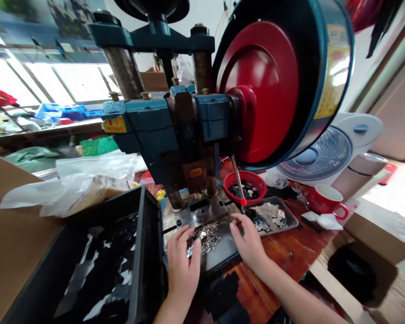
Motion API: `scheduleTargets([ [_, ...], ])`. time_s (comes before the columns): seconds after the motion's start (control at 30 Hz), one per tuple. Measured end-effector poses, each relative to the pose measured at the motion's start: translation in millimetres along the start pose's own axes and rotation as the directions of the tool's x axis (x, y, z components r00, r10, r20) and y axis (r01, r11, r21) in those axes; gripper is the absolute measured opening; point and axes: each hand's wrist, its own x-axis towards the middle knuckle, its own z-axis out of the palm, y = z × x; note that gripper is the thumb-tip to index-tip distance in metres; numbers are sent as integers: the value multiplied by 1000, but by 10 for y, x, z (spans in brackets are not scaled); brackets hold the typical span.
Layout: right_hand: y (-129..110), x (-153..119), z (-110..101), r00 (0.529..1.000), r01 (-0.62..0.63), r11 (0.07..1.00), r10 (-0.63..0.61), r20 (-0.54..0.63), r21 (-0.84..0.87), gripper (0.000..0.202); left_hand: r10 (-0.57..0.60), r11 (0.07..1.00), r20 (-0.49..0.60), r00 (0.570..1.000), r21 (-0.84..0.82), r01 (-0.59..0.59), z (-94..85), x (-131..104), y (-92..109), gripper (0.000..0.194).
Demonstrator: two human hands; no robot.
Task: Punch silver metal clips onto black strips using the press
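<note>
Left hand (182, 265) and right hand (249, 243) — two, each grip spread — beside one pile of metal bits (209, 238); one press (148, 121) beyond

The counter (283, 252) has a reddish-brown wooden top. On it stands the press (212, 117). To the right of the press are a red basket (263, 189), a shallow clear tray (294, 223) and, further from the press, a red mug (319, 202); in front of the press lie black flat pieces (227, 292).

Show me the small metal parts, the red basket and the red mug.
Small metal parts (209, 240), head view: middle of the pile.
Red basket (232, 196), head view: its wall.
Red mug (318, 204), head view: its side.
</note>
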Motion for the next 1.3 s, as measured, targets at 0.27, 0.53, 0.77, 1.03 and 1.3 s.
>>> scheduleTargets([
  [0.27,-49,-10,8,975,163,918,-92,203,-363,22,34,998,31,999,-56,-33,7,-2,-40,24],
  [0.53,-9,24,-248,897,326,859,-150,416,-394,25,-8,1000,-22,1000,-15,8,19,4,-35,22],
  [0.77,166,6,-390,788,489,854,-345,510,-179,21,-176,975,-201,964,97,198,45,-30,57,21],
  [1.03,252,107,-501,682,582,813,-482,550,-8,25,-277,923,-129,952,241,301,56,-37,113,23],
  [1.3,363,-23,-506,648,632,772,-575,499,70,23,-255,901,64,965,378,213,-71,-25,180,19],
])
